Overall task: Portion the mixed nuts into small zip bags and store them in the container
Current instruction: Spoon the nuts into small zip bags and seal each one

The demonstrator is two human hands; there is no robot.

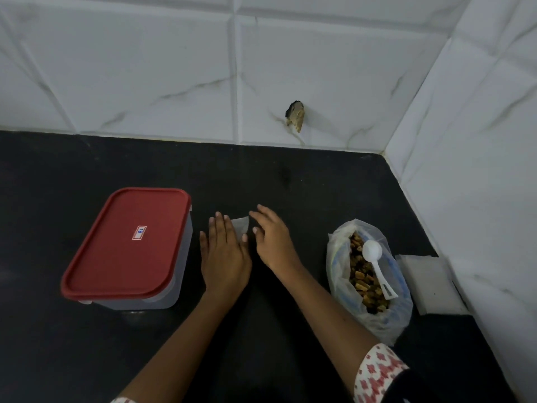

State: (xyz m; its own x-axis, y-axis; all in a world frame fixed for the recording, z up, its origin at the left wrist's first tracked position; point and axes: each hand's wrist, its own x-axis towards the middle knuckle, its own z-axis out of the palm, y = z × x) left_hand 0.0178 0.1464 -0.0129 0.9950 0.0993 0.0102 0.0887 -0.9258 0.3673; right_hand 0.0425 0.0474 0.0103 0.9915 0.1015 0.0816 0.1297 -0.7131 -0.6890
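The black countertop [290, 181] carries a clear container [180, 257], its red lid [128, 242] closed. Well to the container's right, an open plastic bag of mixed nuts [363, 274] holds a white scoop [376, 264], and a stack of empty zip bags [430, 283] lies further right. Just right of the container, the left hand [225, 257] presses flat, fingers straight and together, on a small zip bag [241, 225]. The right hand [271, 237] is spread loosely at the bag's far edge.

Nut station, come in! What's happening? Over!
Left hand flat on zip bag, right hand at its edge. Bag looks empty; nuts, scoop to the right. Container closed. Nothing in the way.
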